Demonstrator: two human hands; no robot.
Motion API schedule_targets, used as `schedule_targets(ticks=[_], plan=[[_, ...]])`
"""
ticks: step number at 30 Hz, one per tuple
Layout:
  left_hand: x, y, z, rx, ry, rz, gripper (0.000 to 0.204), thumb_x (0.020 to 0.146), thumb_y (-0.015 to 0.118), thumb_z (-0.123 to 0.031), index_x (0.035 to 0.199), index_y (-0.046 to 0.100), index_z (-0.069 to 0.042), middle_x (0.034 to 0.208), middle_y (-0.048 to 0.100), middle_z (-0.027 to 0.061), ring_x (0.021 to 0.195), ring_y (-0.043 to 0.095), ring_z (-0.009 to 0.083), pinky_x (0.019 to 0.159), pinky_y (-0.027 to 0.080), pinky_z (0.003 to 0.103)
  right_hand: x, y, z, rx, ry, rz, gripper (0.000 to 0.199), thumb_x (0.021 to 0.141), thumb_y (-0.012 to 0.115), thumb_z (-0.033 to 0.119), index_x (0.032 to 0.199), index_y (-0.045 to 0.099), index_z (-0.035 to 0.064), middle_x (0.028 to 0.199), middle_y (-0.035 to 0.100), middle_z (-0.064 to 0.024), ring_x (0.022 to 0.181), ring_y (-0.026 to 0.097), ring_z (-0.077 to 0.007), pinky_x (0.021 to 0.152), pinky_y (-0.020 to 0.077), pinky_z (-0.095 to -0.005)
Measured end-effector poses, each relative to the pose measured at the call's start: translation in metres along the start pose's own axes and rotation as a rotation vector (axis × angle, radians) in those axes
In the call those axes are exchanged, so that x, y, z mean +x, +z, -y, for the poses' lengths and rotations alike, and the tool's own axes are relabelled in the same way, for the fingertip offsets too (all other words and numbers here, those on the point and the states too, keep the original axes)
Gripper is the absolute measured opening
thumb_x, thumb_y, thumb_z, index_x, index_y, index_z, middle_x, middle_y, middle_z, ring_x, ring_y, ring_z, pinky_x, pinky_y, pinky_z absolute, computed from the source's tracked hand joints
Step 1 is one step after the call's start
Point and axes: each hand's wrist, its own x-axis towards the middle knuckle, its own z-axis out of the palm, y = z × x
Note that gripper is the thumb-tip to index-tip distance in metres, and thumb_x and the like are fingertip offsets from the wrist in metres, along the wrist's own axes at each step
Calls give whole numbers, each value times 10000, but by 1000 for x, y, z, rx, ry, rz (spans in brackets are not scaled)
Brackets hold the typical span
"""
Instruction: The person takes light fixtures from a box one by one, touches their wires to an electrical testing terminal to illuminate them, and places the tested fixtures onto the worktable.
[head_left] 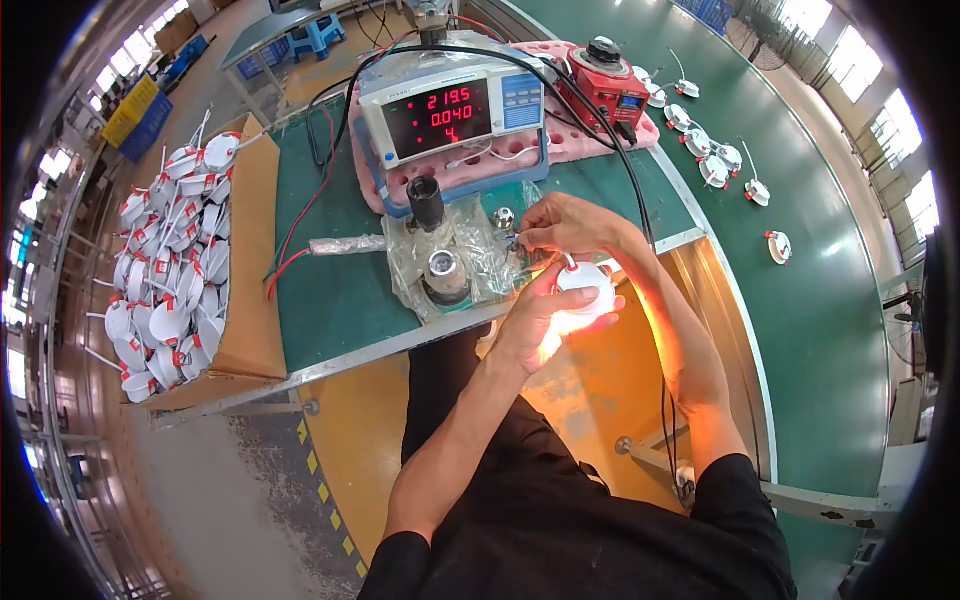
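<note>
Left hand [535,322] clamps the glowing, round white lamp [592,282] just right of frame centre; right hand [568,224] curls above it, its hold indeterminate. Step in hand appears to be a powered check; next move likely requires a steady lamp while power is disconnected.

A digital meter [436,122] and carton [256,265] of lamps [168,320] suggest a factory workshop.

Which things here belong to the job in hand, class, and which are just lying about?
Seemingly in the job:
glowing white lamp, in the left hand
meter with lit red digits
cardboard box of similar lamps

Seemingly just lying about:
blue stool in the background
yellow crate
</note>
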Motion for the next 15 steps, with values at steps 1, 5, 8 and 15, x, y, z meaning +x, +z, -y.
schedule_targets(ticks=[1, 5, 8, 15], plan=[[0, 0, 0, 1, 4, 0, 497, 879, 702, -96, 1326, 491, -51, 1231, 589, 103, 1128, 638, 356, 917, 565, 401, 0, 0, 0, -1, 3, -4, 201, 911, 609, 171, 807, 644, 4, 617, 539, 10, 458, 435, -89, 405, 327, -273], [0, -1, 3, -13, 18, -14, 492, 875, 707, -99, 1320, 503, -50, 1240, 599, 112, 1109, 650, 357, 900, 572, 398, 1, 2, -5, 28, -1, -12, 193, 907, 606, 169, 813, 649, 6, 619, 544, 10, 465, 443, -86, 405, 330, -268], [0, -1, 1, 15, 7, -9, 476, 873, 706, -96, 1308, 520, -41, 1238, 607, 117, 1088, 661, 360, 881, 580, 393, 3, 1, -13, -27, -71, -23, 187, 901, 604, 164, 816, 655, 6, 633, 560, 9, 483, 443, -81, 423, 335, -271], [-4, 4, -3, 60, -26, -52, 448, 903, 646, -86, 1334, 524, -75, 1242, 604, 94, 1081, 659, 315, 896, 559, 393, 1, 4, -8, 37, -2, -16, 203, 895, 614, 176, 820, 661, -7, 641, 572, 8, 545, 464, -80, 479, 364, -286]])
